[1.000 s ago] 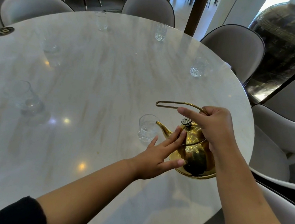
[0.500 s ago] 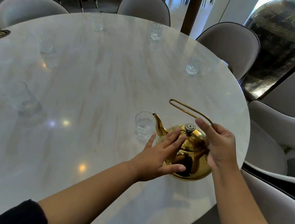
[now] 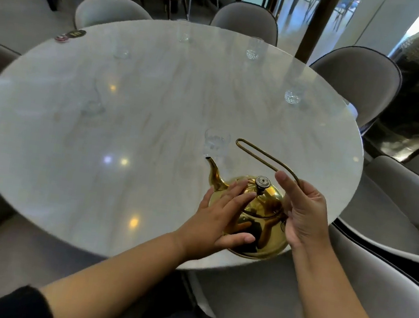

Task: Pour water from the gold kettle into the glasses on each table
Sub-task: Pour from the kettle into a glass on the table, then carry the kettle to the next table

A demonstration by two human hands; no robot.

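**Operator:** Report kettle position and hand state.

**Inspector:** The gold kettle stands upright at the near right edge of the table; whether its base rests on the marble or hangs just above it cannot be told. The left hand lies flat and open against the kettle's side and lid, fingers spread, gripping nothing. The right hand is loosely curled around the rear of the wire handle, thumb raised, not tightly closed.

**Operator:** Nearest glass?

**Inspector:** One glass stands just beyond the spout, apart from it. It appears to hold water, so this position is judged served. No water is leaving the spout.

**Operator:** Remaining positions?

**Inspector:** Toward the far right edge, a cut glass; at the far edge, a second and a third; along the left side, two more. Their fill levels are too faint to read. Status judgement: at least one glass done here, the rest unconfirmed, other tables not assessable.
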